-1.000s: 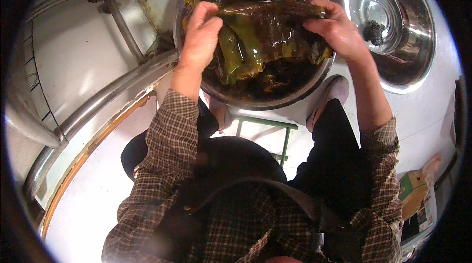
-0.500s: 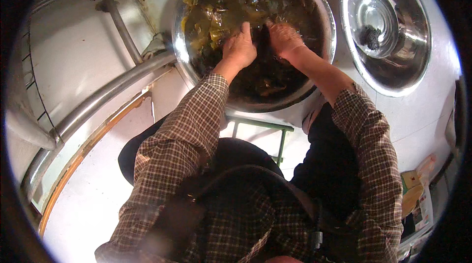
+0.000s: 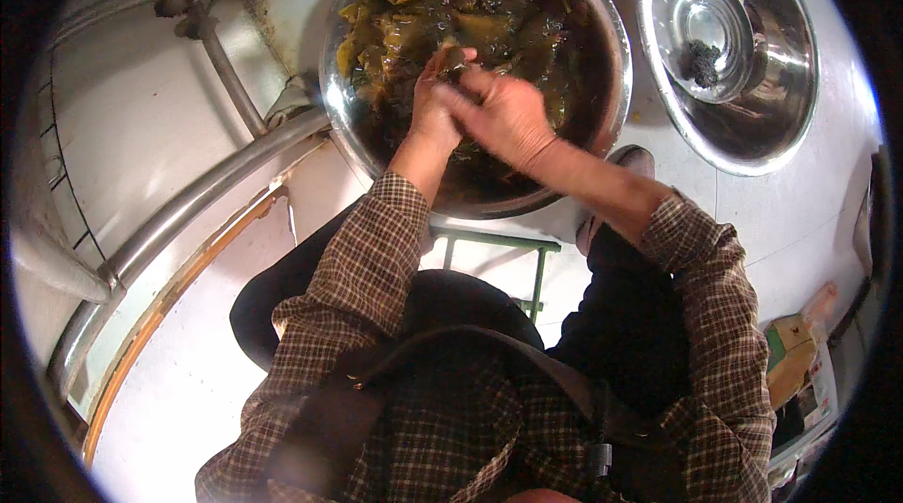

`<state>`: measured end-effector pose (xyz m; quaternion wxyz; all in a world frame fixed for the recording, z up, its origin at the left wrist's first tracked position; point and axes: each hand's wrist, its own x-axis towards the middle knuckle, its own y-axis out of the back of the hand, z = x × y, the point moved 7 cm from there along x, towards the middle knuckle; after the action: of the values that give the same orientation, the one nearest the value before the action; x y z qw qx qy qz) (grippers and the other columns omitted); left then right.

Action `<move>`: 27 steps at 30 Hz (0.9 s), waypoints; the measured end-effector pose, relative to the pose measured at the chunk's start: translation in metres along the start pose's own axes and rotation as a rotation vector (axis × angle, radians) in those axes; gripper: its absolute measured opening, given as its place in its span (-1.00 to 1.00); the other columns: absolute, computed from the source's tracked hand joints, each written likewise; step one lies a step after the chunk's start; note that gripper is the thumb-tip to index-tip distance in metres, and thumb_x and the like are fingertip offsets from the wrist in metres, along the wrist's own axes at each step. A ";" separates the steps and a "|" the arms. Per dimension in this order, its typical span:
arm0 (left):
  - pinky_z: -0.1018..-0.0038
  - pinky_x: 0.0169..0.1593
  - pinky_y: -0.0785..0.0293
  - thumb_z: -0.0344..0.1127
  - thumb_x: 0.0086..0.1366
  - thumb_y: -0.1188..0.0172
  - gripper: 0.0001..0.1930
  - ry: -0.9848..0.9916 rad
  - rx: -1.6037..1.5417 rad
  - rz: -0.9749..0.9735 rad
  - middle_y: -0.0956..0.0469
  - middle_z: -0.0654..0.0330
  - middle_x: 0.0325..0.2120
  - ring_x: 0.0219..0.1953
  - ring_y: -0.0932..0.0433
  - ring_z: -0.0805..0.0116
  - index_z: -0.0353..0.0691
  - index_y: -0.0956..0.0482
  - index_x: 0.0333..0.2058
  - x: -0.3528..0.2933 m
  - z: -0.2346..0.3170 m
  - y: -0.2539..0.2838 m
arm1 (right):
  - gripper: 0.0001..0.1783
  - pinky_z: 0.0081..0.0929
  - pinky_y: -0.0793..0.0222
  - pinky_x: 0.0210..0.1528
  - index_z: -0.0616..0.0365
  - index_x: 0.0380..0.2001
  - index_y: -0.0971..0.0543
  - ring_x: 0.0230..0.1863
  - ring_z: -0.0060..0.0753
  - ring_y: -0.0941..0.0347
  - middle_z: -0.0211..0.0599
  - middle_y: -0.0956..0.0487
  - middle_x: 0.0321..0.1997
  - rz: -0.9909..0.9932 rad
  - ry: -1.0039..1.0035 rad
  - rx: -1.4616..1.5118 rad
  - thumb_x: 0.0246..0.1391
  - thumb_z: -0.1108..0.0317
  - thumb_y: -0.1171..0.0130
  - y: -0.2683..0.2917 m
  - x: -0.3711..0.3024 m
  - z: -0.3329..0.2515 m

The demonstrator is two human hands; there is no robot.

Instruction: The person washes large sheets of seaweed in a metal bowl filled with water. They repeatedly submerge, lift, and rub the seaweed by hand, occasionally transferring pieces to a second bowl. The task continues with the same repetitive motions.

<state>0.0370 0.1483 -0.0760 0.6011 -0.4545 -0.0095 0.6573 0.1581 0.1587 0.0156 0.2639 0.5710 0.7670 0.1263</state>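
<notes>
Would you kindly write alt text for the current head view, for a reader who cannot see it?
A person's left hand and right hand meet, a small dark piece between them, over a round metal basin of wet, brown-green seaweed. A second metal basin, holding a dark scrubber-like clump, sits to the right.

The pale floor (image 3: pixel 781 211), crossed by thin lines, carries a steel basin (image 3: pixel 618 98); a second basin (image 3: pixel 788 79) stands just right of it; a green frame (image 3: pixel 499 238) and a shoe (image 3: pixel 639 161) sit near the first.
</notes>
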 end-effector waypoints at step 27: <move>0.26 -0.03 -0.55 -0.18 0.44 0.05 -0.72 0.104 0.127 0.443 -0.61 0.17 -0.25 -0.18 -0.59 0.24 -0.22 -0.54 -0.09 -0.025 0.005 -0.017 | -0.34 -0.07 -0.54 -0.31 0.06 -0.46 -0.72 -0.39 0.06 -0.63 -0.03 -0.67 -0.40 0.019 -0.009 -0.184 0.32 -0.21 0.14 -0.011 0.027 -0.001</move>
<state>0.0442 0.1354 -0.0484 0.4693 -0.4401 0.1625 0.7481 0.1435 0.1807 0.0037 0.3177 0.5521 0.7454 0.1962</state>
